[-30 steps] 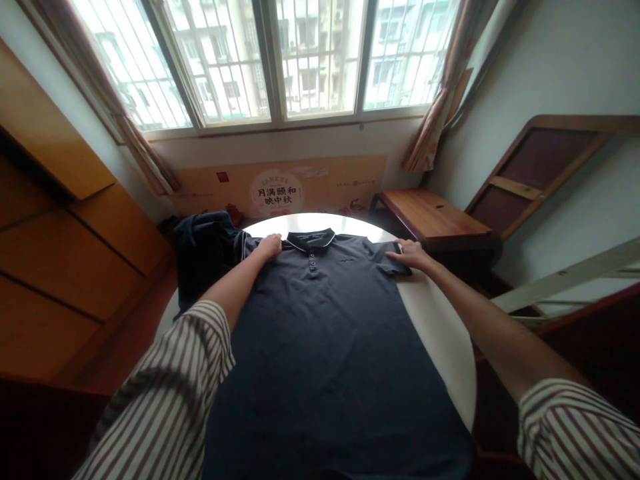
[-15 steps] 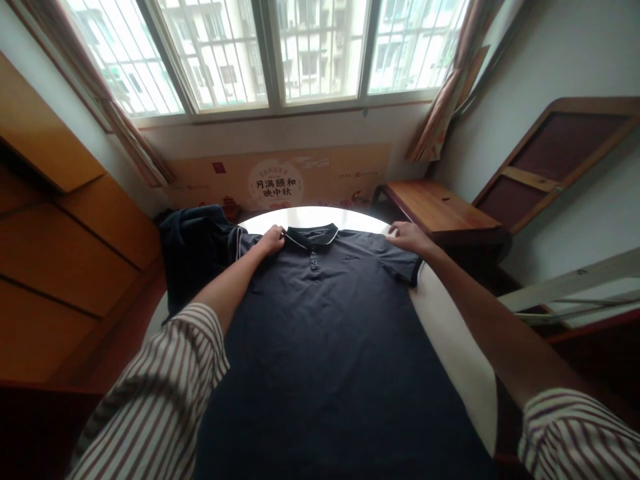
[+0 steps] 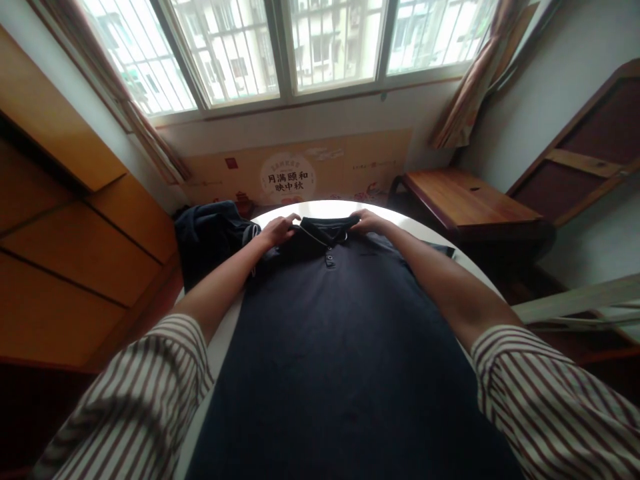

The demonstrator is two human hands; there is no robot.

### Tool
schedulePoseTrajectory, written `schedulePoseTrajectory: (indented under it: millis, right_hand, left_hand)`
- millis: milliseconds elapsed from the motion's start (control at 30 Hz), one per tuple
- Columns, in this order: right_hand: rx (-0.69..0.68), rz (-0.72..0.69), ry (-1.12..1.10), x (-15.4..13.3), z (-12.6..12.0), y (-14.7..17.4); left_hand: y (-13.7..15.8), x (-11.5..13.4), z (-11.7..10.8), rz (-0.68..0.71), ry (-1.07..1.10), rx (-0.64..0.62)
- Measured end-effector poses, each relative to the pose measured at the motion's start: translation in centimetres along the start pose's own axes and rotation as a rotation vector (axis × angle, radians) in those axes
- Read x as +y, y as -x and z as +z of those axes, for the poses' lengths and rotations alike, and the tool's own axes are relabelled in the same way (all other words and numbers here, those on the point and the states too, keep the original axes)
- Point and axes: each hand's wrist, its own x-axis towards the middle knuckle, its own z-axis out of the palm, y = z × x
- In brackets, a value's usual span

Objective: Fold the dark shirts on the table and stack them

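Observation:
A dark navy polo shirt (image 3: 330,347) lies front up over a round white table, its collar at the far end and its hem toward me. My left hand (image 3: 279,231) is closed on the shirt's shoulder just left of the collar. On the other side, my right hand (image 3: 369,221) pinches the fabric at the collar's right end. Between the hands the collar (image 3: 327,228), edged with a thin white line, is raised a little. Below it runs a short buttoned placket (image 3: 330,258). The right sleeve lies partly behind my right forearm.
The white table's (image 3: 320,205) far rim shows behind the collar. Dark clothing (image 3: 213,230) is heaped at the table's left edge. A wooden bench (image 3: 470,193) stands at the back right, orange cabinets (image 3: 65,267) on the left. A barred window (image 3: 330,47) is ahead.
My right hand has moved left from the shirt's right shoulder to the collar. My left hand stays by the collar's left side, and the collar now stands higher. The view has shifted slightly.

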Motion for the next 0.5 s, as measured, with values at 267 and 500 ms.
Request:
schedulePoseTrajectory:
  millis: [267,500]
  right_hand:
    - [0.283,-0.189,-0.134,3.5,1.9,1.2]
    - [0.318,-0.24,-0.298,4.4,2.3,0.2]
  left_hand:
    - [-0.7,-2.9,-5.5,-0.284,0.253,0.007]
    - [-0.6,-4.9,-8.5,-0.365,0.162,0.146]
